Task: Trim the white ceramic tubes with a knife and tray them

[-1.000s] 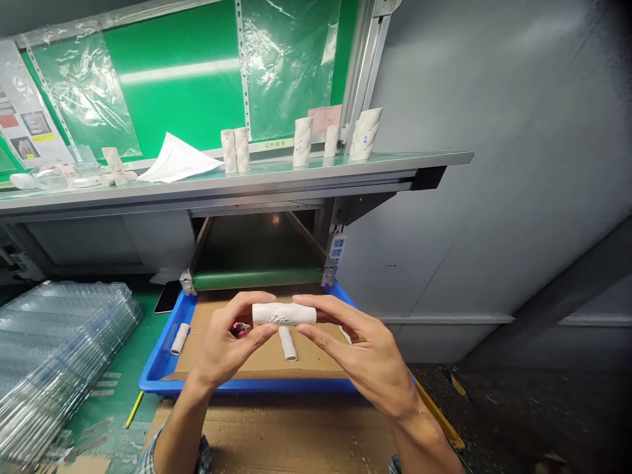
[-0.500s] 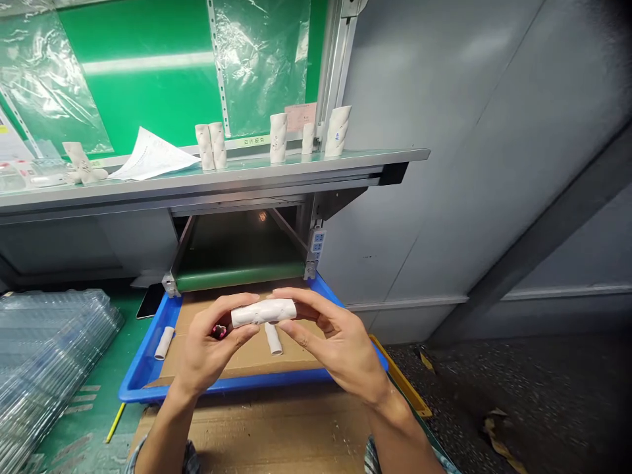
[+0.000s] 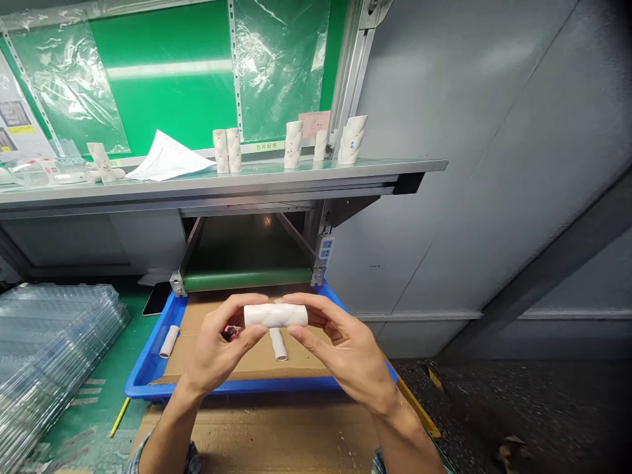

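Both hands hold one white twisted cylinder (image 3: pixel 275 315) level over a blue tray (image 3: pixel 148 359). My left hand (image 3: pixel 217 352) pinches its left end between thumb and fingers and also keeps a small pink object (image 3: pixel 230 331) in the palm. My right hand (image 3: pixel 340 349) pinches the right end. Under the cylinder, a smaller white tube (image 3: pixel 279 343) lies on the brown cardboard (image 3: pixel 257 362) that lines the tray. Another white tube (image 3: pixel 169 341) lies at the tray's left side.
A green conveyor belt (image 3: pixel 247 278) ends just behind the tray. The metal shelf (image 3: pixel 222 181) above carries several upright white cylinders (image 3: pixel 293 143) and a paper sheet (image 3: pixel 165 158). Stacked clear plastic trays (image 3: pixel 49 349) lie at the left. A grey wall (image 3: pixel 494 164) fills the right.
The cylinder has been turned in my fingers, so the writing seen a second ago no longer faces up. Both hands stay over the tray while the view swings slightly.
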